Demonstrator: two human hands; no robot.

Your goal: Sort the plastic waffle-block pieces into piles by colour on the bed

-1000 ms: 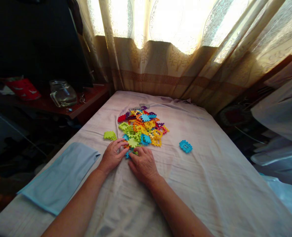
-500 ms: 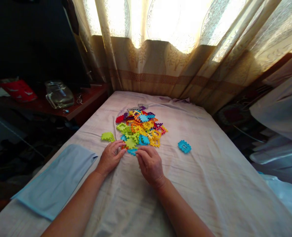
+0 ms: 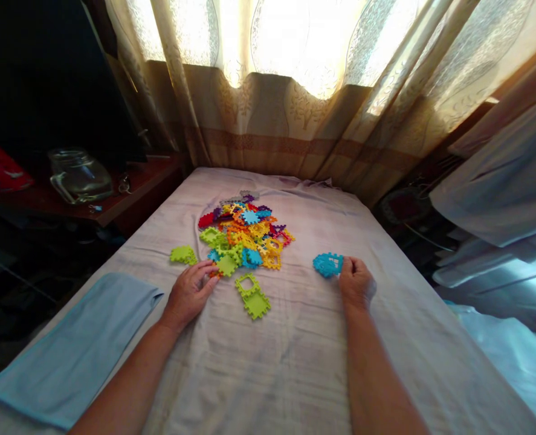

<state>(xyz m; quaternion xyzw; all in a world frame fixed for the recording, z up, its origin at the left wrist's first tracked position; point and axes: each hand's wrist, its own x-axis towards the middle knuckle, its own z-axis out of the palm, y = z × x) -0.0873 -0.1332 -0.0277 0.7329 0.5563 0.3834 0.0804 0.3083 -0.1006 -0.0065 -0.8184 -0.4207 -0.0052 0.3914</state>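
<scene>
My right hand (image 3: 357,283) is closed on a blue toothed building tile (image 3: 336,262), pinching its right edge. A second blue tile (image 3: 322,265) lies at its left side, overlapped in view; whether the two are joined I cannot tell. My left hand (image 3: 190,296) rests at the near left edge of a heap of interlocking tiles (image 3: 245,232). Its fingers are apart, the tips touching a small orange piece (image 3: 216,273) beside a green tile (image 3: 227,265). Two green tiles (image 3: 252,296), one with an open centre, lie edge to edge in front of the heap.
Left of the heap lies another green piece (image 3: 183,254). A folded light blue cloth (image 3: 77,350) covers the left side of the sheeted surface (image 3: 290,374). Beyond it, a glass jar (image 3: 80,176) and a red container (image 3: 2,169) stand on a dark wooden top. Curtains (image 3: 295,127) hang behind.
My right hand has moved right, away from the heap, to the separate blue tile. The paired green tiles now show in front of the heap. My left hand stays by the heap; the view has shifted right.
</scene>
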